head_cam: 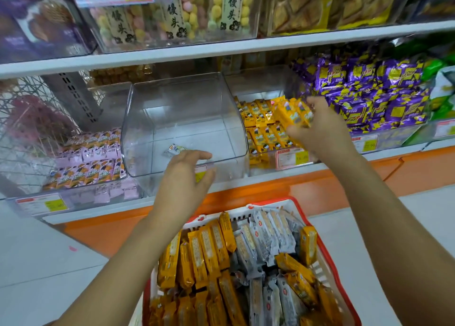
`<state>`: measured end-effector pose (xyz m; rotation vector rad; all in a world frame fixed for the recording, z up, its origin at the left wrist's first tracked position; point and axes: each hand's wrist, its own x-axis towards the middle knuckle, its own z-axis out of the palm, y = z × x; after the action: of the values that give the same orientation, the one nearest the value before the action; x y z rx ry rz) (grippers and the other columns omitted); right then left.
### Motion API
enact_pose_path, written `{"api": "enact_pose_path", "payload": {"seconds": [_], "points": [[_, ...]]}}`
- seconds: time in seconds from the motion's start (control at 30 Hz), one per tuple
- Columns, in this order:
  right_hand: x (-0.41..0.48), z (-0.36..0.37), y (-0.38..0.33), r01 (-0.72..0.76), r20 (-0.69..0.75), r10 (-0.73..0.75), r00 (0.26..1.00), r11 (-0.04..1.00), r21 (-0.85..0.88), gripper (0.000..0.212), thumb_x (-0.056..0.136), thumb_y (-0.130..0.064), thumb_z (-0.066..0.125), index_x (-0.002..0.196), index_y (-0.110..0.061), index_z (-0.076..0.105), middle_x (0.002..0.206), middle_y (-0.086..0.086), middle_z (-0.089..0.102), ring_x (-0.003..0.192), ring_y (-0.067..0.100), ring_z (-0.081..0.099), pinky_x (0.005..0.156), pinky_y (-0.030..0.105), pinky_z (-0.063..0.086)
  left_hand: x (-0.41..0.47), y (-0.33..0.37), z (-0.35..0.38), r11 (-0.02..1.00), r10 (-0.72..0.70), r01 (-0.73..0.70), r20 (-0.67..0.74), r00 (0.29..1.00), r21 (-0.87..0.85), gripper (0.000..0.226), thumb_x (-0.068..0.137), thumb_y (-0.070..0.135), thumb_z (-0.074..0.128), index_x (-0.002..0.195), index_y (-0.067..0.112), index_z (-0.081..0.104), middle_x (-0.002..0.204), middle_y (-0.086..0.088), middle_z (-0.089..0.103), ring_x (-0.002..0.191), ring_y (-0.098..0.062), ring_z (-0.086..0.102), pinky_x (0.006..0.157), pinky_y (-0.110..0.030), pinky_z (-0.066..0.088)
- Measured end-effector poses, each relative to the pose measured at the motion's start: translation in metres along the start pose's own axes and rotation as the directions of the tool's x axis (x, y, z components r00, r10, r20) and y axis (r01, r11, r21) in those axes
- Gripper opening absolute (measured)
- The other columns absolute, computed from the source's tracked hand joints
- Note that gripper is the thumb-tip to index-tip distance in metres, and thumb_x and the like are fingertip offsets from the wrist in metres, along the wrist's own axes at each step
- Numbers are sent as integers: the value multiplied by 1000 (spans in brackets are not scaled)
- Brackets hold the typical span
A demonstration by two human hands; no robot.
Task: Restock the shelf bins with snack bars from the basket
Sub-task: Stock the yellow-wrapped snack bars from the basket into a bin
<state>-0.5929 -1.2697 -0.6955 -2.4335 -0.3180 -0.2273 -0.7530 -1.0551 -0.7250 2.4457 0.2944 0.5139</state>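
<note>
A red and white basket at the bottom holds several yellow snack bars and white-grey bars. My right hand grips a bunch of yellow snack bars over the bin of yellow bars on the shelf. My left hand hovers with relaxed fingers at the front edge of a clear bin, which holds one small wrapped snack.
A bin of pink and orange bars stands to the left, purple-yellow packs to the right. The upper shelf carries boxes of coloured snacks. An orange shelf base runs below the bins. Pale floor tiles lie on both sides.
</note>
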Motion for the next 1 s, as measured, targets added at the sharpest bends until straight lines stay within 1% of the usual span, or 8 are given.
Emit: {"api": "enact_pose_path", "payload": {"seconds": [0.1,0.17,0.33,0.57,0.67,0.73,0.9,1.0], "points": [[39,5,-2,-2,63,23,998,947,-321,68,81,-38,72,137,-16,39,126,19,51,114,40,51,81,40,45,2,-7,2,994,-52,48,40,998,95,33,88,20,64,120,13,62,125,-6,59,119,-22,50,97,-27,37],[50,14,0,0,108,63,992,862,-508,63,84,-38,70,135,-15,41,132,20,41,119,41,45,86,44,47,2,-9,4,990,-77,69,66,995,125,36,88,20,64,123,14,61,128,-6,58,121,-21,49,96,-25,35],[53,44,13,41,137,78,988,711,-702,50,90,-31,63,134,-14,46,136,16,37,125,36,39,83,41,47,3,-8,6,989,-72,61,85,994,132,37,91,23,60,128,18,57,131,0,55,123,-16,45,91,-18,32],[60,51,19,5,303,226,926,793,-609,45,96,-21,47,141,-14,43,144,15,35,129,33,39,95,42,43,4,-12,10,990,-49,34,112,992,135,38,91,24,59,129,19,55,133,0,54,124,-16,46,94,-19,33],[59,48,23,23,427,273,862,821,-570,45,96,-17,39,140,-10,45,142,15,45,125,32,47,95,38,43,3,-11,10,990,-45,28,120,992,142,41,92,24,59,132,20,52,136,0,52,124,-16,47,96,-23,36],[55,43,24,30,440,246,864,846,-532,38,96,-19,40,129,-7,55,130,16,54,118,33,51,92,38,43,2,-10,10,988,-35,12,141,989,155,45,92,25,59,136,20,50,140,1,49,127,-17,47,98,-23,37],[27,36,25,69,298,64,952,907,-416,32,98,-25,42,89,-3,62,90,15,59,88,33,57,71,35,44,-11,-10,6,996,38,-47,119,992,73,36,94,23,56,129,18,57,137,2,54,127,-12,47,98,-12,28],[-17,39,15,214,16,-215,976,953,-217,24,96,-19,49,96,-4,67,93,13,63,88,30,58,68,33,41,-30,-10,5,999,50,-48,82,995,-21,15,93,20,56,103,18,68,106,6,65,98,-10,59,80,-11,41]]}}
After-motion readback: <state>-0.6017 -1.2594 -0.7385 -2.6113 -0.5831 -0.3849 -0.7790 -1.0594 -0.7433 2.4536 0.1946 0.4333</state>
